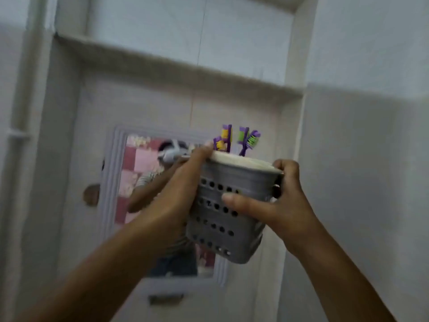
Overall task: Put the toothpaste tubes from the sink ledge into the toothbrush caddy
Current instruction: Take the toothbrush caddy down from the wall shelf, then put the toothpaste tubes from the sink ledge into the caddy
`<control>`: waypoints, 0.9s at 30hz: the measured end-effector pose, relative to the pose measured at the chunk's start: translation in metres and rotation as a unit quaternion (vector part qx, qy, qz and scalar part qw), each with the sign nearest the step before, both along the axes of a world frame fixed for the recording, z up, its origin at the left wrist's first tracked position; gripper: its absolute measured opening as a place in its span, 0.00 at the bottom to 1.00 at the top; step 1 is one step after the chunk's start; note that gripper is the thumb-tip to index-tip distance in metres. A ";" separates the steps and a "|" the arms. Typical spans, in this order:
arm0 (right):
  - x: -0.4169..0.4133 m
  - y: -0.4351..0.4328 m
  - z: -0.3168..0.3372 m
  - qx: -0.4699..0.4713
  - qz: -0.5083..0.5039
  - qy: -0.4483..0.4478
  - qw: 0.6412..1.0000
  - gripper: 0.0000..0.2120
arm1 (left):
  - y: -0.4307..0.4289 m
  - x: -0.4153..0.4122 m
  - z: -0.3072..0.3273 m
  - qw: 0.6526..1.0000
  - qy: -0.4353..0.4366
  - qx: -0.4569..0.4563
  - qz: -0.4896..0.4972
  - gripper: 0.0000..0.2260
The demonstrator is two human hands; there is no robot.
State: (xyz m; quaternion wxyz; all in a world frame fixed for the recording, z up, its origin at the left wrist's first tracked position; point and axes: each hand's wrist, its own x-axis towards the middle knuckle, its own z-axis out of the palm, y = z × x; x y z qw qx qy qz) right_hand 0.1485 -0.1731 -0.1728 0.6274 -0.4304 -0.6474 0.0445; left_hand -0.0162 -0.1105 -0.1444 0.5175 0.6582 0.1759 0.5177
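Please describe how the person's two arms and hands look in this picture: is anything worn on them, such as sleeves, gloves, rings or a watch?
Both forearms are bare up to the frame edge; no sleeve shows on them. The left hand and right hand wear no gloves, and no ring, watch or bracelet can be seen, though the picture is blurred. The thumbnail on the right hand looks short and plain. In the mirror, the reflection suggests a short striped sleeve.

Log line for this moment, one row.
left hand: gripping caddy | right hand: gripping caddy | caddy: lifted, tilted | toothbrushes: inside | toothpaste: not visible
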 end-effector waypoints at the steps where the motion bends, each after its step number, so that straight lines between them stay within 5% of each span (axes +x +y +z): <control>1: 0.001 0.002 -0.034 -0.012 0.002 0.002 1.000 0.45 | 0.000 0.000 -0.033 1.000 -0.014 -0.020 0.011 0.16; 10: 0.017 0.007 -0.324 -0.124 -0.127 0.039 0.983 0.43 | 0.043 -0.029 -0.276 0.973 0.226 -0.044 -0.005 0.08; 16: 0.015 -0.003 -0.453 -0.218 -0.156 0.076 0.960 0.42 | 0.075 -0.063 -0.371 0.940 0.307 -0.105 0.104 0.07; 23: 0.014 -0.003 -0.536 -0.301 -0.091 0.144 0.938 0.64 | 0.107 -0.082 -0.448 0.835 0.518 -0.034 0.184 0.14; 27: 0.021 -0.002 -0.548 -0.351 -0.058 0.157 0.921 0.73 | 0.129 -0.056 -0.463 0.764 0.592 0.146 0.210 0.12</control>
